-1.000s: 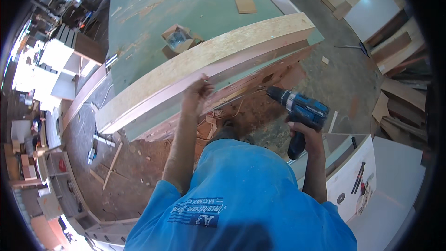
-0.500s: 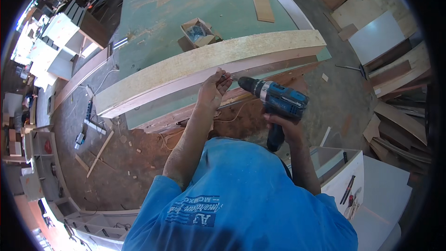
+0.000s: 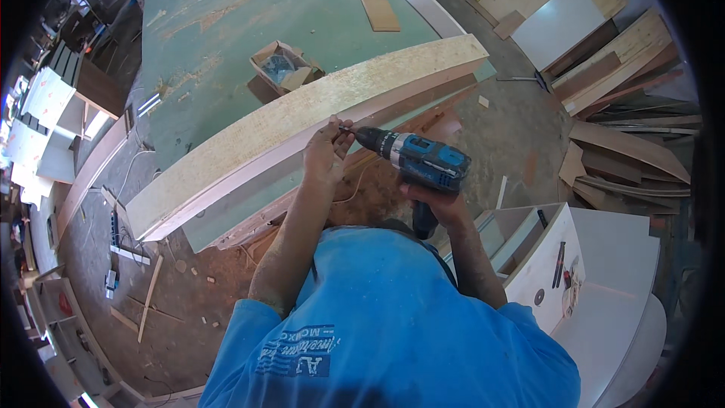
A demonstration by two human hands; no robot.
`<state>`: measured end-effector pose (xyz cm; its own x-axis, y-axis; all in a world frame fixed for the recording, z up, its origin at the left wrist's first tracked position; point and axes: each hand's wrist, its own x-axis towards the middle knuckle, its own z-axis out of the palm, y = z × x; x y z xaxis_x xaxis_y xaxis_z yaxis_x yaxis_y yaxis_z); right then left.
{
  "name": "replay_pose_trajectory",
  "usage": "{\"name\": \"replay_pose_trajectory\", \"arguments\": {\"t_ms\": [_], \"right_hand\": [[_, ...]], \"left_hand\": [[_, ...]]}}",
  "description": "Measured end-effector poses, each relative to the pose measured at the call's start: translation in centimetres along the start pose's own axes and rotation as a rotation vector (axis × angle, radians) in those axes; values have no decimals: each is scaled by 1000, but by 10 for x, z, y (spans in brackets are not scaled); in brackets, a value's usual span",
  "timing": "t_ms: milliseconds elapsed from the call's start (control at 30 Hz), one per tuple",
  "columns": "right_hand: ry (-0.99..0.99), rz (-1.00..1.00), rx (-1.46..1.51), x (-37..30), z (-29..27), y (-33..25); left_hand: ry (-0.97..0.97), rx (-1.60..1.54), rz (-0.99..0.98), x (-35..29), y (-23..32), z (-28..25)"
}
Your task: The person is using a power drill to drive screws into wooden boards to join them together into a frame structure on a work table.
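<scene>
My right hand [image 3: 440, 202] is wrapped round the handle of a blue and black cordless drill [image 3: 429, 159]. The drill points left, and its chuck reaches the fingers of my left hand [image 3: 326, 153]. Those fingers are pinched at the drill's tip; whatever small thing they hold is too small to make out. Just beyond them lies a long curved wooden piece [image 3: 302, 115] with a pale top and a pinkish front face, on the near edge of a green-topped table [image 3: 204, 38].
An open cardboard box [image 3: 281, 68] with a clear plastic bag stands behind the curved piece. A tan board [image 3: 374, 0] and a white strip [image 3: 425, 1] lie farther back. At my right is a white cabinet [image 3: 555, 257] with tools on it. Sheets and offcuts [image 3: 630, 155] lean far right.
The drill has closed in on my left fingers, its tip now meeting them. My view has turned, so the table and curved piece appear farther left.
</scene>
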<state>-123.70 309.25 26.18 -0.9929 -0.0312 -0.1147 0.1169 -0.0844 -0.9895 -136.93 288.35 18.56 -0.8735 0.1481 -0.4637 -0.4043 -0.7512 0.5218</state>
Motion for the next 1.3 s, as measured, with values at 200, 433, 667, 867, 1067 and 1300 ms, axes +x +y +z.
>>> {"name": "replay_pose_trajectory", "arguments": {"t_ms": [200,433,667,867,1067,1300], "right_hand": [[15,36,-67,4,0,-14],[27,57,-48,22,-19,-26],[-8,101,53,38,-49,-42],[-63,94,-133,59,-72,-46],[-96,128,-206,96,-99,-103],[-358,164,-753,166,-93,-196]], "left_hand": [[78,58,25,4,-2,13],[-62,-37,35,12,-5,18],[-35,55,44,16,-5,47],[-60,31,35,32,-20,50],[-329,262,13,52,1,46],[-553,969,333,93,25,62]]}}
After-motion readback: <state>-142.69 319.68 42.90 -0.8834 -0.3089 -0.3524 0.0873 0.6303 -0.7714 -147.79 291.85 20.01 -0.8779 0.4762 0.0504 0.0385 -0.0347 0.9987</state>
